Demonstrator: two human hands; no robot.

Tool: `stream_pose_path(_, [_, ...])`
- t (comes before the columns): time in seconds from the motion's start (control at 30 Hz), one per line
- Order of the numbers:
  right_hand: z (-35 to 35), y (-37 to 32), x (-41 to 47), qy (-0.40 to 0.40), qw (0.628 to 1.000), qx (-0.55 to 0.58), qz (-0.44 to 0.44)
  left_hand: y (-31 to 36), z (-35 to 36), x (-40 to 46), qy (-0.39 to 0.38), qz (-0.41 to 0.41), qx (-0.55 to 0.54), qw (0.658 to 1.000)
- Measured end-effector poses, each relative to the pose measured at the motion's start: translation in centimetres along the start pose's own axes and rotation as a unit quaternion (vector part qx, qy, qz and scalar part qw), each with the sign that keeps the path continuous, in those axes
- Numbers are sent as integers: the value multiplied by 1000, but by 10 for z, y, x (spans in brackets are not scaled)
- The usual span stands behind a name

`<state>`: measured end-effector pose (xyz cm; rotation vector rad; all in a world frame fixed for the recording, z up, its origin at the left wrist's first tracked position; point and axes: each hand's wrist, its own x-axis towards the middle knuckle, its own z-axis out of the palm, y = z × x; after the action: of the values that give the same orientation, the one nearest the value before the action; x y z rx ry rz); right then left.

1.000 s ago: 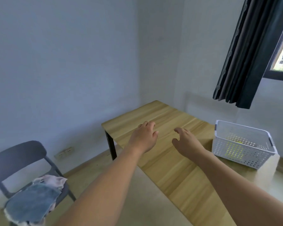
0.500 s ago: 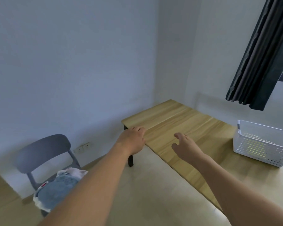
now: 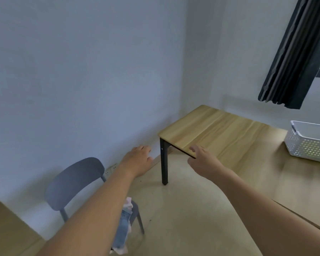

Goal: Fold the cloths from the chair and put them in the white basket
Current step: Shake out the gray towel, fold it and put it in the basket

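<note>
The grey moulded chair [image 3: 78,183] with its rounded back stands far to the left of the light wooden table [image 3: 225,137], close against the pale wall. On its seat lies the pile of cloths [image 3: 125,224]: a faded blue denim-like piece with something pale pink beneath and behind it. The left forearm crosses in front of the pile and hides most of it, so how many cloths there are cannot be told.

The left hand [image 3: 138,160] hangs in the air left of the table's black leg, above and beyond the chair seat, fingers loosely spread and holding nothing. The right hand [image 3: 203,159] hovers at the table's near corner, also relaxed and empty, fingers slightly parted, touching nothing as far as the view shows.

At the far right of the table, well apart from the chair, stands the white perforated plastic basket [image 3: 308,143]; only part of it is in view. A dark curtain [image 3: 294,52] hangs above that end.

By my reading, the task is at its very start: no cloth is lifted, none folded, and the step in hand is the reach toward the chair. The next move calls for lowering a hand to the seat and pinching the top cloth alone, so that the pile beneath does not slide off, then carrying it to the bare tabletop to fold.
</note>
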<state>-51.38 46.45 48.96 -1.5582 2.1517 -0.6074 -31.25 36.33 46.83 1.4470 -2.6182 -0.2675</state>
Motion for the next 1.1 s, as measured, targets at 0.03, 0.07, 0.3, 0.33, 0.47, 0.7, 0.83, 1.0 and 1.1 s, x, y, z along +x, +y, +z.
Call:
stream_pose_path(0.03, [7, -7, 6, 1, 1000, 1, 5, -13, 1, -1, 6, -1, -4, 1000])
stream_pose_path(0.07, [17, -14, 12, -2, 1000, 1, 9, -26, 2, -3, 10, -2, -4, 1000])
stream_pose_path(0.3, [124, -93, 42, -89, 995, 55, 10, -152, 24, -22, -63, -34, 8, 997])
stream_pose_path(0.33, [137, -107, 48, -99, 993, 60, 11, -174, 23, -21, -66, -38, 6, 997])
stream_pose_path(0.47, [179, -158, 84, -97, 992, 82, 24, -258, 19, -4, -53, -56, -31, 997])
stream_pose_path(0.7, [259, -202, 115, -135, 984, 81, 80, -359, 43, 16, -132, -69, -66, 987])
stream_pose_path(0.83, [307, -175, 141, -178, 976, 44, 119, -389, 82, 25, -184, -84, -71, 977])
stream_pose_path(1.0, [406, -116, 190, -240, 959, -7, 153, -426, 193, 49, -252, -103, -131, 953])
stream_pose_path(1.1, [496, -67, 220, -265, 949, -12, 168, -454, 289, 67, -296, -89, -130, 942])
